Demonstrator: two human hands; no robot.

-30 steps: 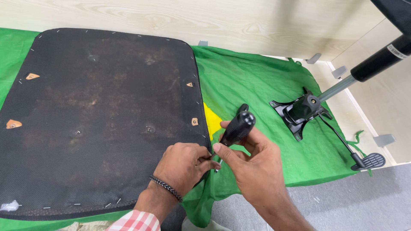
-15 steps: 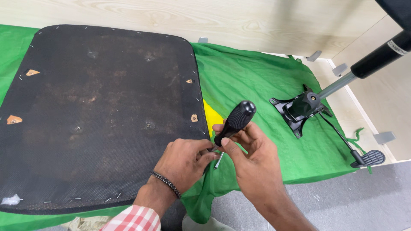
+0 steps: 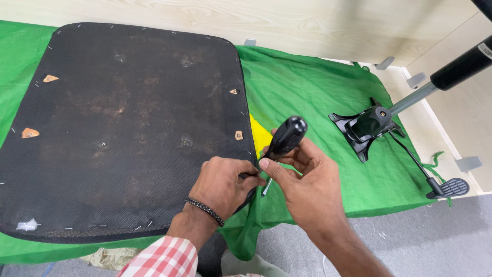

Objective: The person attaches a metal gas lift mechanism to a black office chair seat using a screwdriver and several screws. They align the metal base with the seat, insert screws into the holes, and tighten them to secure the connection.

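A chair seat pad (image 3: 123, 123) lies upside down on a green cloth (image 3: 307, 97), its black stapled underside facing up. My right hand (image 3: 302, 190) grips a screwdriver (image 3: 283, 142) by its black handle, the metal tip pointing down near the pad's right edge. My left hand (image 3: 225, 187), with a braided bracelet on the wrist, pinches the pad's edge fabric right beside the screwdriver tip. The two hands touch at the fingertips.
A black chair tilt mechanism (image 3: 366, 128) with a gas-lift cylinder (image 3: 451, 72) lies on the cloth to the right, a lever with a paddle handle (image 3: 451, 187) trailing from it. Pale wooden panels (image 3: 287, 25) run behind. Grey floor (image 3: 425, 241) lies below right.
The view has shifted slightly, so the seat pad sits higher and further right in the frame. Both hands stay at the pad's right edge, the screwdriver handle tilting a little.
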